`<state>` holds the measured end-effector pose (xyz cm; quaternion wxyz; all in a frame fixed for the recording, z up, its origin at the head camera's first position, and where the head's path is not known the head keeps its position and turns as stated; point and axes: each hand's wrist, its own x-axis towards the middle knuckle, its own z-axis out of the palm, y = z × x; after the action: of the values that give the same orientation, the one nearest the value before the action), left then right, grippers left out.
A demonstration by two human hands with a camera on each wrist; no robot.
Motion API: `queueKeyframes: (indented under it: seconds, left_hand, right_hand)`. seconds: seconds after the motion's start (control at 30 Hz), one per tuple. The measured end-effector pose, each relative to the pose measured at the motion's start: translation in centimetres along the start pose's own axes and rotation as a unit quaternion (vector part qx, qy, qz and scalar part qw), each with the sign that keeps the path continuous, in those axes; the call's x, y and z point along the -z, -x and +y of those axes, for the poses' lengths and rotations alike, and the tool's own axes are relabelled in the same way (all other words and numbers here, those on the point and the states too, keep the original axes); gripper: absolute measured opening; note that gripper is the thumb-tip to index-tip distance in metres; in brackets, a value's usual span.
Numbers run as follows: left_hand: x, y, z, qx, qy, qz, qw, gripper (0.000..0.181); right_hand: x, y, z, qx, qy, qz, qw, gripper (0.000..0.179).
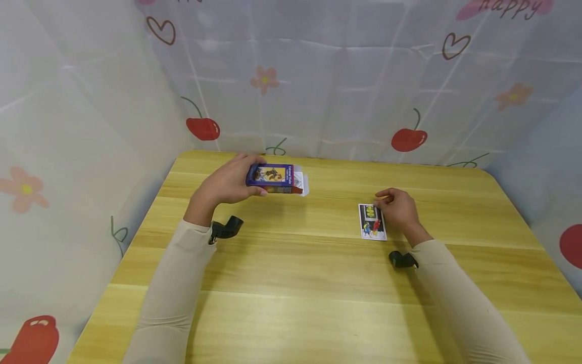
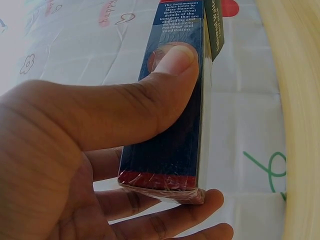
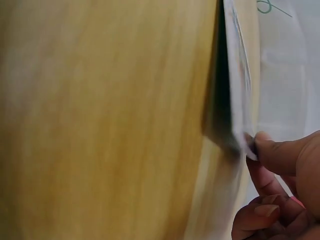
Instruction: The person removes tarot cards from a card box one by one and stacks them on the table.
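On the far left, beyond the left fingers, hangs a pale cloth (image 1: 82, 101) printed with flowers and cherries. A beige left sleeve (image 1: 168, 288) reaches in over the tabletop (image 1: 291, 303), and a black wrist mount (image 1: 227, 227) sits on the near side of the left fingers.

The left hand (image 1: 227, 179) grips a small dark-blue card box (image 1: 270, 174), picture side up from where I stand: the thumb presses flat along the near side, which carries white print, and the other fingers reach round behind. To the right of those fingers, the box's far end shows a pale flap (image 1: 305, 183) sticking out, with the edge of a printed card (image 1: 297, 180) visible inside.

Well to the right, just left of the right fingers, is a loose card (image 1: 372, 222), face up, with yellow shapes toward the far end and small red and blue figures toward the near end. The right hand (image 1: 399, 207) pinches its far right corner between thumb and finger; the remaining fingers are curled loosely. Nearer me than these fingers are a second mount (image 1: 401, 259) and the right sleeve (image 1: 464, 298).
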<state>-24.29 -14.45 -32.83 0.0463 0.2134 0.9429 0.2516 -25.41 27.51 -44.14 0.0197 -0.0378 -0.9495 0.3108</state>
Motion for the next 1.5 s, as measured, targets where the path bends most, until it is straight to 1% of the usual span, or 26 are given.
queueKeyframes:
  seconds: [0.17, 0.37, 0.63, 0.83, 0.97, 1.0, 1.07, 1.1, 1.17, 1.2, 1.27, 1.33, 1.4, 1.43, 1.47, 1.5]
  left_hand:
    - [0.0, -0.1, 0.0, -0.001, -0.001, 0.004, 1.0, 0.072]
    - [-0.1, -0.1, 0.0, -0.002, 0.003, 0.002, 1.0, 0.072]
    - [-0.1, 0.0, 0.1, -0.002, 0.003, 0.001, 1.0, 0.073]
    - [0.1, 0.2, 0.2, -0.001, 0.004, 0.002, 1.0, 0.073]
    - [0.1, 0.2, 0.3, 0.0, 0.004, -0.002, 1.0, 0.073]
    - [0.1, 0.2, 0.3, 0.0, 0.005, -0.002, 1.0, 0.073]
    - [0.0, 0.1, 0.2, 0.001, 0.004, -0.004, 1.0, 0.073]
    - [0.0, 0.1, 0.2, 0.002, 0.003, -0.005, 1.0, 0.073]
    - [0.0, 0.1, 0.2, 0.002, 0.003, -0.004, 1.0, 0.074]
    - [0.0, 0.1, 0.2, 0.003, 0.003, -0.003, 1.0, 0.074]
    - [0.0, 0.1, 0.1, 0.003, 0.003, -0.001, 1.0, 0.074]
    - [0.0, 0.1, 0.1, 0.002, 0.003, 0.0, 1.0, 0.074]
    - [0.0, 0.1, 0.1, 0.002, 0.005, 0.001, 1.0, 0.073]
    - [-0.1, 0.1, 0.0, 0.002, 0.005, 0.0, 1.0, 0.073]
    - [-0.1, 0.1, 0.0, 0.002, 0.005, 0.0, 1.0, 0.073]
    - [-0.1, 0.1, 0.0, 0.002, 0.006, 0.0, 1.0, 0.073]
  right_hand:
    - [0.0, -0.1, 0.3, 0.004, 0.015, 0.002, 0.9999, 0.023]
    - [-0.1, -0.3, 0.4, 0.009, 0.026, -0.006, 0.9996, 0.018]
    - [-0.3, -0.2, 0.1, 0.006, 0.032, -0.016, 0.9994, 0.017]
    - [-0.2, -0.2, -0.1, 0.014, 0.04, -0.012, 0.999, 0.018]
    - [-0.2, -0.1, -0.8, 0.014, 0.016, 0.019, 0.9996, 0.022]
    - [-0.3, 0.0, -1.2, 0.02, 0.004, 0.031, 0.9993, 0.024]
    - [-0.4, 0.4, -2.5, 0.044, -0.032, 0.055, 0.997, 0.029]
    - [-0.5, 0.6, -3.4, 0.061, -0.055, 0.063, 0.9946, 0.031]
    - [-0.6, 1.0, -5.7, 0.104, -0.106, 0.063, 0.9869, 0.032]
    - [-0.6, 1.3, -6.9, 0.123, -0.139, 0.056, 0.9811, 0.031]
    - [-0.4, 2.0, -9.4, 0.15, -0.21, 0.027, 0.9657, 0.029]
    - [-0.4, 2.5, -11.7, 0.163, -0.278, -0.012, 0.9464, 0.027]
    - [-0.7, 2.9, -13.4, 0.164, -0.334, -0.053, 0.9269, 0.025]
    - [-0.9, 2.9, -14.1, 0.16, -0.349, -0.069, 0.9209, 0.024]
    - [-1.2, 3.0, -14.6, 0.155, -0.357, -0.081, 0.9174, 0.024]
    - [-1.5, 2.9, -15.0, 0.148, -0.361, -0.089, 0.9164, 0.023]
